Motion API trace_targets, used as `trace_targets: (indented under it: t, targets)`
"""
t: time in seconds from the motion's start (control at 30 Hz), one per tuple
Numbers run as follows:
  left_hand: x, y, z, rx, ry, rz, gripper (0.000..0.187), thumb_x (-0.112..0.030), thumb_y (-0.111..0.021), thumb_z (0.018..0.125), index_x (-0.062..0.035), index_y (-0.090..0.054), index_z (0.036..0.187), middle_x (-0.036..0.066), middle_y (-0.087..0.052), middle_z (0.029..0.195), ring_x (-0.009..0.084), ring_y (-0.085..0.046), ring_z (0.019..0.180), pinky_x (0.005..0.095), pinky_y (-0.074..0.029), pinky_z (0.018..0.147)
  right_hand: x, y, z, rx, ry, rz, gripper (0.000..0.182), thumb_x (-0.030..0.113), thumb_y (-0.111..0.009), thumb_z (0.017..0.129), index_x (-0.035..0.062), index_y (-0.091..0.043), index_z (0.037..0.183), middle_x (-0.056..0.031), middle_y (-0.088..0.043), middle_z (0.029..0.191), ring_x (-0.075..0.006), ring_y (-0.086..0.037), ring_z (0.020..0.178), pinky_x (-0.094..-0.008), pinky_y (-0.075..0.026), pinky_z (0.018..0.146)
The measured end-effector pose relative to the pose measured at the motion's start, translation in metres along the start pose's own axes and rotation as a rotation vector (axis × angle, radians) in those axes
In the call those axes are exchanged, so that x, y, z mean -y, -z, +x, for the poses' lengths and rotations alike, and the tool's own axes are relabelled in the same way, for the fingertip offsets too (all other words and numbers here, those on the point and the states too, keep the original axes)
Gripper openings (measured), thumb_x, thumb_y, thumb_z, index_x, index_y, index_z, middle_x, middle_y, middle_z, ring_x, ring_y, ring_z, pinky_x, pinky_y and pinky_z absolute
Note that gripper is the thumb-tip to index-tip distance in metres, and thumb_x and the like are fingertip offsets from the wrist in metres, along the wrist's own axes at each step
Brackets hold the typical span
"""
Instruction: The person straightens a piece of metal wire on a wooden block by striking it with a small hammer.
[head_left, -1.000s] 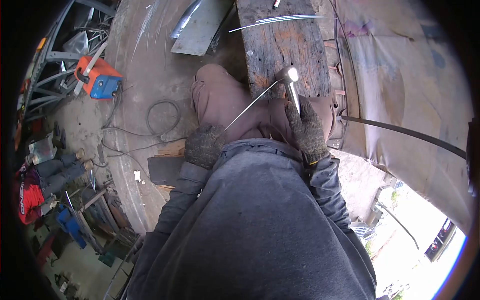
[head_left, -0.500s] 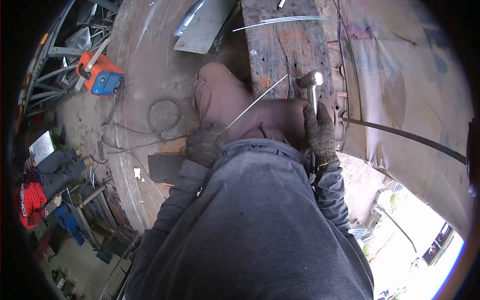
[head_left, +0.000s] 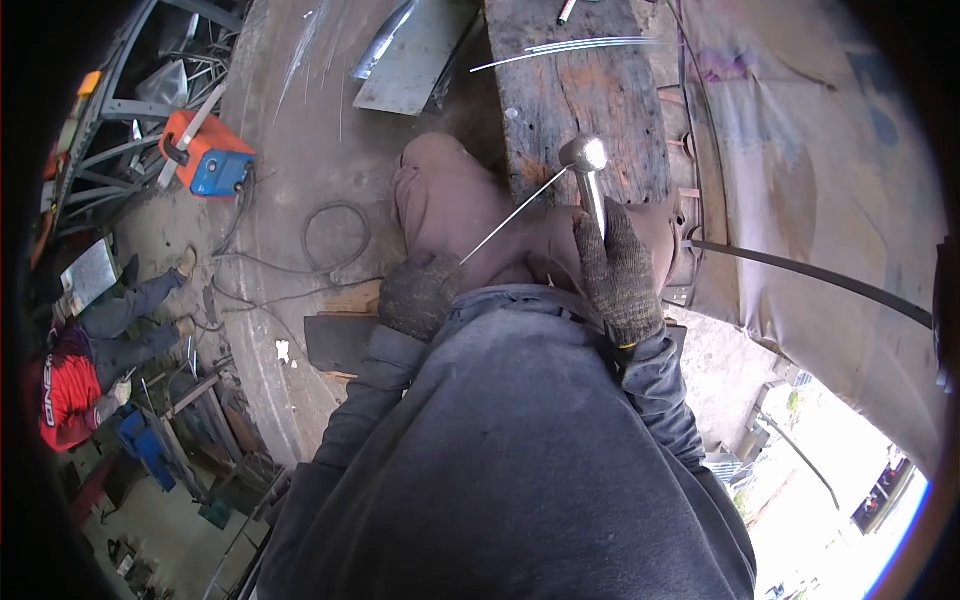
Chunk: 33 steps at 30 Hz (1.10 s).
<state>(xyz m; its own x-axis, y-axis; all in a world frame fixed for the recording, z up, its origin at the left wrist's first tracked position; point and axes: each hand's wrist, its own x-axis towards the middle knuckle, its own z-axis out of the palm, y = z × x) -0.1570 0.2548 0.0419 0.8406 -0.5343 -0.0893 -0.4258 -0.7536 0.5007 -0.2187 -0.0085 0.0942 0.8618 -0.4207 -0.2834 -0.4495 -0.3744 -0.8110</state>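
My left hand (head_left: 420,295), in a dark knitted glove, is closed around a thin metal rod (head_left: 513,216) that slants up to the right. The rod's tip lies right at the thick rounded head of a shiny metal bar (head_left: 590,185). My right hand (head_left: 622,275), gloved as well, grips the bar below its head, with the head pointing away from me. Both hands are over my lap, and the bar's head overlaps the near end of a worn wooden plank (head_left: 545,110). Several similar thin rods (head_left: 570,48) lie across the plank farther off.
An orange and blue machine (head_left: 208,155) stands on the left, its cable (head_left: 335,205) coiled on the floor. Sheet metal (head_left: 410,70) lies ahead. A person in red (head_left: 70,390) is at far left. A stained cloth sheet (head_left: 800,180) hangs on the right.
My right hand has moved left with the bar, bringing its head to the rod's tip. My left hand has hardly moved. The person at far left has shifted their arm and legs.
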Motion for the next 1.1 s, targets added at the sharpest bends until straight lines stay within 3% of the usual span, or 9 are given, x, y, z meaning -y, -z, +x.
trace_targets:
  t: [0.1,0.3,0.4,0.43,0.67,0.73,0.87,0.93,1.1]
  targets:
    - [0.012,-0.009,-0.004,0.020,-0.155,0.147,0.017,-0.022,-0.066,0.084,-0.0102,-0.071,0.094,0.011,-0.066,0.090,0.0335,-0.063,0.077,0.0444,-0.051,0.070,-0.001,0.004,0.004,0.070,0.020,-0.100,0.029,0.023,-0.059,0.099,0.0025,-0.058,0.120,-0.0182,-0.068,0.092,-0.0273,-0.067,0.085,-0.0374,-0.051,0.073]
    - [0.001,0.000,0.002,0.009,-0.004,0.011,0.017,-0.022,-0.065,0.085,-0.0097,-0.071,0.094,0.011,-0.067,0.095,0.0319,-0.064,0.084,0.0429,-0.052,0.074,-0.055,-0.004,0.000,-0.134,0.075,-0.204,0.030,0.028,-0.057,0.100,0.0021,-0.058,0.115,-0.0173,-0.066,0.088,-0.0273,-0.067,0.082,-0.0370,-0.050,0.071]
    - [0.003,-0.002,0.002,-0.024,-0.030,-0.057,0.018,-0.023,-0.067,0.085,-0.0095,-0.071,0.095,0.011,-0.067,0.096,0.0326,-0.065,0.085,0.0427,-0.052,0.076,-0.048,0.006,0.007,-0.036,-0.113,-0.056,0.031,0.032,-0.057,0.100,0.0034,-0.058,0.113,-0.0162,-0.065,0.086,-0.0249,-0.064,0.077,-0.0366,-0.048,0.068]
    - [0.001,-0.002,0.003,0.001,0.031,-0.081,0.019,-0.025,-0.067,0.085,-0.0092,-0.071,0.095,0.012,-0.067,0.096,0.0334,-0.065,0.086,0.0432,-0.051,0.076,-0.049,0.008,0.010,-0.023,-0.079,-0.147,0.038,0.032,-0.058,0.099,0.0026,-0.055,0.123,-0.0213,-0.068,0.087,-0.0324,-0.069,0.081,-0.0402,-0.051,0.068]
    - [-0.003,-0.001,0.003,0.017,0.127,-0.122,0.022,-0.028,-0.067,0.087,-0.0082,-0.069,0.097,0.014,-0.067,0.097,0.0345,-0.065,0.088,0.0436,-0.051,0.077,-0.053,0.006,0.008,-0.007,-0.123,-0.064,0.033,0.031,-0.057,0.099,0.0039,-0.058,0.119,-0.0193,-0.067,0.088,-0.0317,-0.067,0.079,-0.0408,-0.050,0.069]
    - [-0.002,-0.003,0.002,0.006,0.112,-0.113,0.023,-0.028,-0.067,0.087,-0.0079,-0.069,0.099,0.014,-0.067,0.096,0.0346,-0.065,0.086,0.0432,-0.051,0.076,-0.054,0.003,0.006,-0.055,-0.009,-0.062,0.031,0.034,-0.057,0.100,0.0056,-0.058,0.110,-0.0116,-0.059,0.077,-0.0194,-0.057,0.067,-0.0356,-0.046,0.063]
    - [0.000,-0.005,0.002,-0.009,0.100,-0.163,0.023,-0.027,-0.067,0.088,-0.0070,-0.068,0.100,0.015,-0.068,0.093,0.0339,-0.067,0.082,0.0416,-0.052,0.073,-0.049,0.005,0.005,-0.060,-0.039,-0.058,0.030,0.033,-0.057,0.100,0.0052,-0.058,0.111,-0.0116,-0.059,0.078,-0.0199,-0.058,0.068,-0.0360,-0.046,0.064]
    - [-0.002,-0.001,0.004,0.036,0.134,-0.204,0.024,-0.026,-0.067,0.089,-0.0059,-0.068,0.101,0.015,-0.069,0.093,0.0334,-0.067,0.081,0.0412,-0.053,0.073,-0.046,0.007,0.006,-0.041,-0.042,-0.091,0.035,0.033,-0.056,0.100,0.0039,-0.058,0.119,-0.0209,-0.067,0.084,-0.0342,-0.068,0.079,-0.0425,-0.050,0.068]
    - [-0.004,0.003,0.004,0.051,0.147,-0.309,0.025,-0.024,-0.064,0.090,-0.0028,-0.068,0.104,0.018,-0.070,0.096,0.0321,-0.068,0.084,0.0402,-0.053,0.076,-0.062,0.003,0.006,-0.053,0.017,-0.068,0.036,0.034,-0.057,0.099,0.0042,-0.058,0.120,-0.0205,-0.068,0.083,-0.0342,-0.068,0.076,-0.0428,-0.049,0.064]
